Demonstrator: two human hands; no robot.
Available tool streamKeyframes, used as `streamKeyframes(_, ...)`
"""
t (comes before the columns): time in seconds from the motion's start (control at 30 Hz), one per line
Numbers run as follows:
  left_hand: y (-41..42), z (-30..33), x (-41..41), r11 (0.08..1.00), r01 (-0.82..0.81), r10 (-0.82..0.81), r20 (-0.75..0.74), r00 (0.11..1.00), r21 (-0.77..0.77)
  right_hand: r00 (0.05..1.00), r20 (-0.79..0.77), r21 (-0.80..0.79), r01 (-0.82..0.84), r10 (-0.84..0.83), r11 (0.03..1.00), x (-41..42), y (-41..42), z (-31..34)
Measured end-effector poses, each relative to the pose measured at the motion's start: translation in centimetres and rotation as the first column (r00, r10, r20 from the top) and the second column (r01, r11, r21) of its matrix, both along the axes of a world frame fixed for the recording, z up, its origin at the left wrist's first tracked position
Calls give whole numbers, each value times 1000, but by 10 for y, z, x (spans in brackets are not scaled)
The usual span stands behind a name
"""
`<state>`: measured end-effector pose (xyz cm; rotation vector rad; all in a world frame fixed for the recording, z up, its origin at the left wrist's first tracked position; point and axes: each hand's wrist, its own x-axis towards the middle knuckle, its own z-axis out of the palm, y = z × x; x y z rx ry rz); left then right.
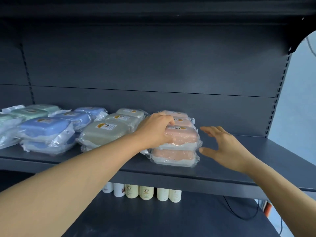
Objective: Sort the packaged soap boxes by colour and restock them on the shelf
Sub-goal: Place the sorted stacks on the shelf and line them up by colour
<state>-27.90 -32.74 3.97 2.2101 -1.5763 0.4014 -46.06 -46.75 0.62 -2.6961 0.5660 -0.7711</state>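
Plastic-wrapped soap boxes stand in colour rows on the dark shelf (222, 170): green (29, 112) at far left, blue (43, 127), beige-grey (102, 132), pink at right. My left hand (156, 130) grips the left side of the top front pink box (183, 135), which sits on another pink box (172, 155). More pink boxes line up behind. My right hand (224, 147) hovers just right of the pink stack, fingers spread and straight, not touching it.
The shelf's back panel and slotted uprights (280, 93) close off the rear and right side. Bare shelf surface lies right of the pink stack. On the lower shelf stand several white and cream bottles (145, 192); a black cable (242, 214) trails at lower right.
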Motion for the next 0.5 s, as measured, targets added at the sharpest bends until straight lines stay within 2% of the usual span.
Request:
streamKeyframes(0.17, 9, -5, 0, 993, 69, -59, -101, 993, 91, 997, -57, -29, -53, 51, 998, 15, 11, 3)
streamKeyframes(0.33, 34, 3, 8, 999, 51, -46, -212, 976, 18, 998, -55, -46, -43, 41, 998, 13, 15, 19)
streamKeyframes(0.5, 64, 6, 15, 1000, -5, 9, -215, 977, 20, 996, -66, -104, -63, 56, 993, 17, 27, 33)
